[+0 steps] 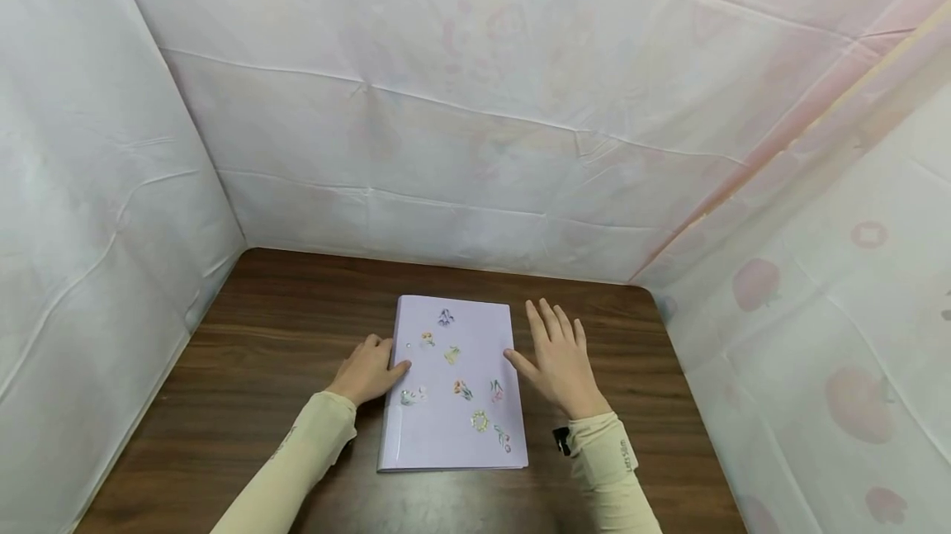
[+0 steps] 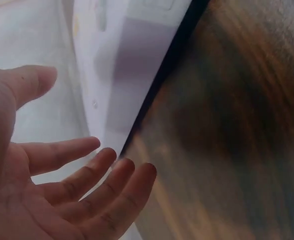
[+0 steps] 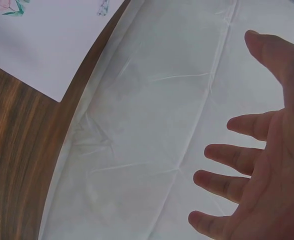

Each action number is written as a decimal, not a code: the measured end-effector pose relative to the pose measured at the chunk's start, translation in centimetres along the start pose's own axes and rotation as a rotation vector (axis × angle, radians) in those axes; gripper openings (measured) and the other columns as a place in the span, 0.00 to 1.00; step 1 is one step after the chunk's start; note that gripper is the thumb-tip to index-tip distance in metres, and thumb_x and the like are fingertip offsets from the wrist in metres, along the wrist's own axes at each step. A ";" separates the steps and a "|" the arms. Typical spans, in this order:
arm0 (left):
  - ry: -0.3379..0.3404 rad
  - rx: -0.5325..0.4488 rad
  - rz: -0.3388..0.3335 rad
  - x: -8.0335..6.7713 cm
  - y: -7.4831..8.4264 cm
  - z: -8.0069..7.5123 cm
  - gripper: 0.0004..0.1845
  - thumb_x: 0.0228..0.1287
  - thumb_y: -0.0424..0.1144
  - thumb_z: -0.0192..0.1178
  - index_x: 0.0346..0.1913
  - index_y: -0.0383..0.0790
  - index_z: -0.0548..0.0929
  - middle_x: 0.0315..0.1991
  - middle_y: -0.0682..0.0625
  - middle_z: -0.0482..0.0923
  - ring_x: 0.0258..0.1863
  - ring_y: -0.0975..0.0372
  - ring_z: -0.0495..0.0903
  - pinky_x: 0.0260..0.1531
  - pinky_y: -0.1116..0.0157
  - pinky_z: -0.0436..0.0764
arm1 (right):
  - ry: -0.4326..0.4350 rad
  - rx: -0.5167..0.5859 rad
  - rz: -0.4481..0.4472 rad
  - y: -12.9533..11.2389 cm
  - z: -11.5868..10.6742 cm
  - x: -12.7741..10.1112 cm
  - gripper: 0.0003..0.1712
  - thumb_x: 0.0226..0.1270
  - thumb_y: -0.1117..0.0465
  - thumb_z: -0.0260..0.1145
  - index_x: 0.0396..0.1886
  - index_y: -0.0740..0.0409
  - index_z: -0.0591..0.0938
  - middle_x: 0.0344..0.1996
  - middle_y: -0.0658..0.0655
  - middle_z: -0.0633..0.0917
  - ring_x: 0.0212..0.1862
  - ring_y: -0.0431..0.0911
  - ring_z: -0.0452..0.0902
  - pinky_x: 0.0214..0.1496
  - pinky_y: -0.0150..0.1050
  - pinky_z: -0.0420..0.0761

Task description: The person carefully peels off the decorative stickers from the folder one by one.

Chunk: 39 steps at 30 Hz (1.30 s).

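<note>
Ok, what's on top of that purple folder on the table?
Small flower stickers dot the folder cover. The left hand touches its left edge, and the right hand is at its right edge, fingers spread. It is closed, so its inside is hidden.

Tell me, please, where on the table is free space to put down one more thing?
Bare wood lies left of the folder, toward the left wall, behind it along the back wall, and right of the right hand. The table is crowded only in the middle, where the left hand touches the folder's left edge.
</note>
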<state>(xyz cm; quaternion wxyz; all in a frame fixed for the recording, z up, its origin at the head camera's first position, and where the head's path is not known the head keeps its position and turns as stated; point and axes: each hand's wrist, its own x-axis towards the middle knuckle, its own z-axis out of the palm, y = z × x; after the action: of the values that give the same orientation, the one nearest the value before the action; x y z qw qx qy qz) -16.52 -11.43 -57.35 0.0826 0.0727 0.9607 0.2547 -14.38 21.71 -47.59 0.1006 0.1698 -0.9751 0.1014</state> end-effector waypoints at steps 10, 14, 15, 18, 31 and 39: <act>-0.043 -0.072 -0.016 0.2 -0.6 1.2 0.32 0.67 0.46 0.66 0.60 0.20 0.74 0.55 0.27 0.76 0.57 0.38 0.74 0.55 0.43 0.73 | -0.014 0.011 -0.025 -0.5 1.5 0.4 0.48 0.69 0.37 0.63 0.78 0.58 0.60 0.72 0.66 0.64 0.73 0.63 0.57 0.69 0.67 0.55; -0.043 -0.093 -0.016 0.3 -0.9 1.6 0.27 0.66 0.44 0.67 0.53 0.21 0.78 0.42 0.35 0.81 0.45 0.45 0.80 0.45 0.48 0.79 | 0.009 0.001 -0.068 -1.0 2.7 0.8 0.43 0.68 0.41 0.66 0.74 0.60 0.67 0.67 0.67 0.71 0.68 0.64 0.64 0.66 0.66 0.61; -0.039 -0.098 -0.012 0.3 -1.0 1.7 0.26 0.65 0.44 0.68 0.51 0.21 0.79 0.40 0.36 0.81 0.43 0.47 0.81 0.43 0.49 0.80 | 0.013 -0.006 -0.080 -1.1 3.1 0.9 0.41 0.68 0.42 0.67 0.72 0.61 0.69 0.65 0.67 0.73 0.67 0.63 0.67 0.65 0.65 0.64; -0.034 -0.109 -0.004 0.5 -1.1 1.7 0.25 0.65 0.44 0.68 0.50 0.22 0.80 0.38 0.39 0.81 0.41 0.49 0.80 0.42 0.50 0.80 | 0.032 -0.013 -0.111 -1.5 4.5 1.2 0.30 0.68 0.46 0.69 0.62 0.59 0.78 0.54 0.63 0.80 0.58 0.59 0.75 0.59 0.59 0.73; -0.031 -0.117 0.001 0.4 -1.2 1.7 0.23 0.65 0.44 0.68 0.47 0.23 0.79 0.32 0.43 0.77 0.37 0.51 0.78 0.40 0.51 0.78 | 0.087 -0.016 -0.189 -3.8 11.9 2.7 0.07 0.64 0.55 0.72 0.31 0.52 0.83 0.25 0.47 0.80 0.26 0.41 0.74 0.28 0.39 0.76; -0.031 -0.138 0.000 0.5 -1.3 1.7 0.23 0.65 0.44 0.68 0.46 0.23 0.80 0.32 0.44 0.77 0.35 0.53 0.78 0.39 0.52 0.79 | 0.004 -0.024 -0.136 -5.2 14.0 3.5 0.09 0.66 0.53 0.71 0.32 0.52 0.84 0.27 0.48 0.82 0.29 0.42 0.77 0.30 0.38 0.78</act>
<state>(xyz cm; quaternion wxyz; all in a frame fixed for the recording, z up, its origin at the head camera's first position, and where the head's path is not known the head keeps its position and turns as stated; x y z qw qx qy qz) -16.75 -11.63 -59.49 0.1023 0.0707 0.9395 0.3193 -17.99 12.62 -59.33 0.1111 0.2343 -0.9622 0.0829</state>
